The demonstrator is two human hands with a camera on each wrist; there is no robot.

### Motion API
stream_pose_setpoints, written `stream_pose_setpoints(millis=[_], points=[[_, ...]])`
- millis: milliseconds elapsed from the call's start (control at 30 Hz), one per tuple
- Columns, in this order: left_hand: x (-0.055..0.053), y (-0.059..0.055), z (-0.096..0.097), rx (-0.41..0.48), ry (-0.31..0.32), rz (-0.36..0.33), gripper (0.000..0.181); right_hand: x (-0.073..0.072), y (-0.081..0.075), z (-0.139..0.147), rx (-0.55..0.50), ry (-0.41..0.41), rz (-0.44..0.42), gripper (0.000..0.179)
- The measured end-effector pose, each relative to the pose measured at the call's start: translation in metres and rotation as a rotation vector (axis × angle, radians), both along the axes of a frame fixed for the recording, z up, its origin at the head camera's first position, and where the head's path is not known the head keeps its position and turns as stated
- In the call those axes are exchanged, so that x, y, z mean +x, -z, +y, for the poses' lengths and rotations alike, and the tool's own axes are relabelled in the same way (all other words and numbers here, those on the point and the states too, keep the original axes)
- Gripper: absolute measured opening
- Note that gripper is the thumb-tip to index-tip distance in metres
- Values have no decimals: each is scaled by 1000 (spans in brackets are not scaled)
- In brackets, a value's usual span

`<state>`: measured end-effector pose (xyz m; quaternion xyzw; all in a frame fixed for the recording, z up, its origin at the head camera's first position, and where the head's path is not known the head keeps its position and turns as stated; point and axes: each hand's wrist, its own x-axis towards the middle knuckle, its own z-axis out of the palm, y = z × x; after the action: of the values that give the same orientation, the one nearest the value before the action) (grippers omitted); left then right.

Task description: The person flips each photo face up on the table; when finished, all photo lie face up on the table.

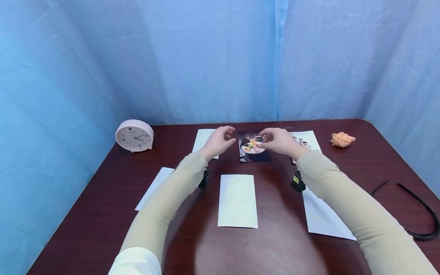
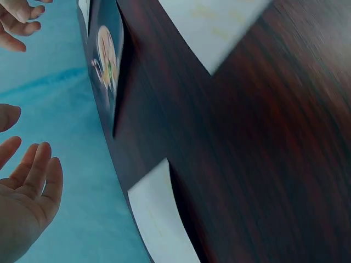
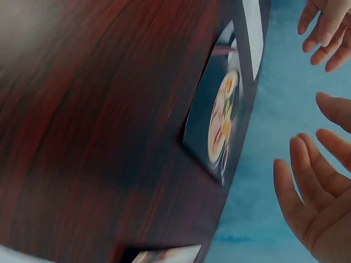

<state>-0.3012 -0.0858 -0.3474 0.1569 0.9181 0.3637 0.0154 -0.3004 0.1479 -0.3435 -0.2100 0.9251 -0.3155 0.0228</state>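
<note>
1. Dial centre, head view, twelve being the far side: the food photo (image 1: 253, 156) lies flat on the table (image 1: 268, 248), near its back edge.
2. Left hand (image 1: 220, 139): at nine, released, fingers loosely bent and holding nothing; raised above the table, beside the photo.
3. Right hand (image 1: 280, 141): at three, likewise released and loose-fingered; it overlaps the photo's edge in the head view, but the right wrist view shows it apart.
4. Nine: a white card (image 1: 202, 139) just past the left hand, and farther out the clock (image 1: 135, 135).
5. Three: the group photo (image 1: 307, 138), partly behind the right hand, then the yarn (image 1: 342, 139).
6. Six: a blank card (image 1: 238, 200).
7. Eight: another card (image 1: 154, 188), partly under the left sleeve (image 1: 168, 194).
8. Between four and five: a card (image 1: 326, 217); at four, a black band (image 1: 427, 214).
</note>
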Motion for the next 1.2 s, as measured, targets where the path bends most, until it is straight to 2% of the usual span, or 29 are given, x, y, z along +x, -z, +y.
stream_pose_setpoints(millis=[133,300,433,600,733,933,1100,1200], points=[[0,4,-25,-19,-43,-11,45,-4,1,-21,35,-26,15,42],[-1,10,-52,-61,-60,10,50,-6,2,-42,56,-37,2,46],[-3,14,-68,-105,-69,1,56,-6,5,-56,84,-48,-10,49],[-4,22,-84,-202,-93,-30,65,-6,12,-79,141,-100,-12,56],[-6,27,-89,-273,-95,-58,70,-5,16,-97,178,-137,-29,61],[-8,33,-88,-371,-59,-128,82,-5,23,-117,252,-176,-68,68],[-10,38,-88,-406,-50,-194,87,-3,27,-128,311,-195,-113,71],[-11,39,-89,-400,-58,-202,88,-6,30,-132,345,-191,-111,73]])
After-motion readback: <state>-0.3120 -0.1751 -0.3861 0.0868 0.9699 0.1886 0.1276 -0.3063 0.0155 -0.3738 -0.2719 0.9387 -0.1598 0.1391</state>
